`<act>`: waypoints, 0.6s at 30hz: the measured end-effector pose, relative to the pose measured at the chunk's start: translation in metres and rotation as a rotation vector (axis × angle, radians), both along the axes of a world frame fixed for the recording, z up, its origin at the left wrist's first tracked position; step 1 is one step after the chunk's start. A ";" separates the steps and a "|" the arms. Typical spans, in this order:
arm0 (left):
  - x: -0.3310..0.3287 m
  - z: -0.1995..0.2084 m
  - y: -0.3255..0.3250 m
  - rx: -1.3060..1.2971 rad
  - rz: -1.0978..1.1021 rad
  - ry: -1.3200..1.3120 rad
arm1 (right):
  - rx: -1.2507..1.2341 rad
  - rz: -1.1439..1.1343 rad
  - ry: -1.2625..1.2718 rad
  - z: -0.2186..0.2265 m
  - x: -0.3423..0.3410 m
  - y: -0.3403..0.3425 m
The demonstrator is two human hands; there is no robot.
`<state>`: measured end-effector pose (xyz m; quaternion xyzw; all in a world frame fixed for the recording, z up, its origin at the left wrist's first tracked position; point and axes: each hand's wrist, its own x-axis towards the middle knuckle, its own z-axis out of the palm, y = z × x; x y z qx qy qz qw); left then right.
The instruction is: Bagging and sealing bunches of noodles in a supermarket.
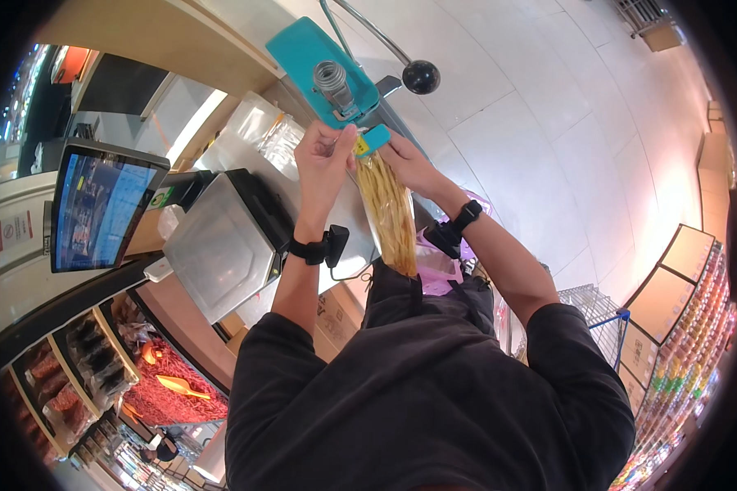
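Note:
A long clear bag of pale yellow dried sticks (391,217) hangs between my hands, its lower end near my trousers. My left hand (323,151) is closed at the bag's top, thumb by a small yellow label. My right hand (411,166) pinches the other side of the bag's top; its fingertips are partly hidden. Between the hands sits a small teal block (374,140). Just beyond stands a teal bench device (315,65) with a coil spring and a metal lever ending in a black ball knob (421,77).
Left of my forearm is a scale with a metal plate (225,250), and a monitor (106,209) stands beyond it. Clear plastic bags (262,131) lie near the device. Bins of red dried goods (176,376) are at lower left. A wire cart (594,315) stands at right.

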<state>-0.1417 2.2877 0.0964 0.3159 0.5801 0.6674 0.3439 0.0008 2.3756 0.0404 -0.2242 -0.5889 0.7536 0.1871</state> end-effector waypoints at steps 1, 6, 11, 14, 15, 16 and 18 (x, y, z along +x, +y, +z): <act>-0.001 -0.002 -0.001 0.024 -0.006 -0.009 | -0.020 -0.025 0.036 0.001 -0.002 -0.004; 0.003 0.009 -0.003 -0.054 0.007 -0.041 | -0.070 -0.094 0.043 0.006 -0.007 -0.015; 0.012 0.009 -0.005 -0.043 0.118 -0.060 | -0.114 -0.074 0.040 -0.002 -0.010 -0.016; 0.010 0.003 -0.005 -0.092 0.161 0.017 | -0.052 -0.073 -0.012 -0.004 -0.012 -0.018; 0.009 0.000 -0.006 -0.086 0.155 0.019 | -0.088 -0.108 -0.008 -0.008 -0.014 -0.020; 0.008 -0.004 -0.007 -0.063 0.135 0.014 | -0.123 -0.144 -0.003 -0.012 -0.015 -0.020; 0.004 -0.011 -0.009 -0.041 0.118 0.012 | -0.111 -0.136 -0.010 -0.013 -0.016 -0.021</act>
